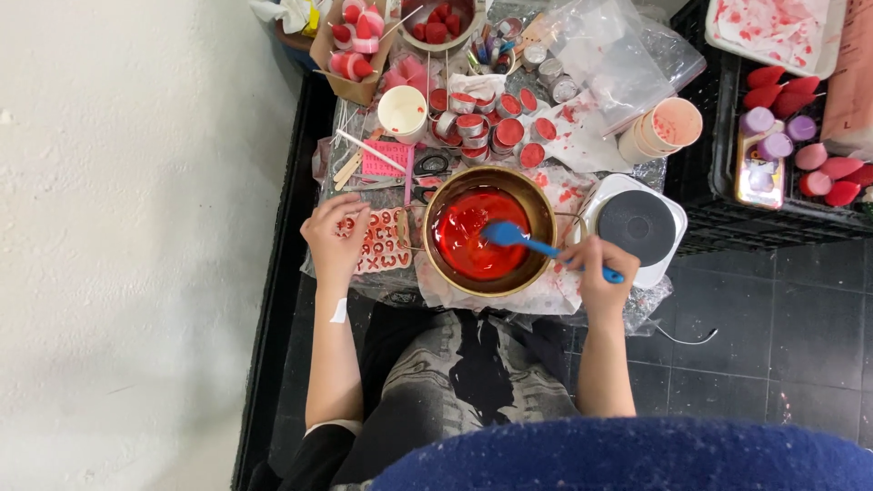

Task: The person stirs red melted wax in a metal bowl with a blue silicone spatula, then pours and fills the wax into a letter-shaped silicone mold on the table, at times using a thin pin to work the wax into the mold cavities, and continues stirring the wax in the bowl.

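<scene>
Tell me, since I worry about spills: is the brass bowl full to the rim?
No. The red liquid pools low in the brass bowl, with bare inner wall showing above.

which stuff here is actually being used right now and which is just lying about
In use: right hand holding blue spatula in the brass bowl of red liquid; left hand on pink letter mould.

Lying about: hotplate, paper cups, small red-filled tins, scissors.

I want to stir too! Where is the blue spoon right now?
In the head view, the blue spoon is in the right hand, its tip dipped in the red liquid in the brass bowl, just left of the hot plate.
</scene>
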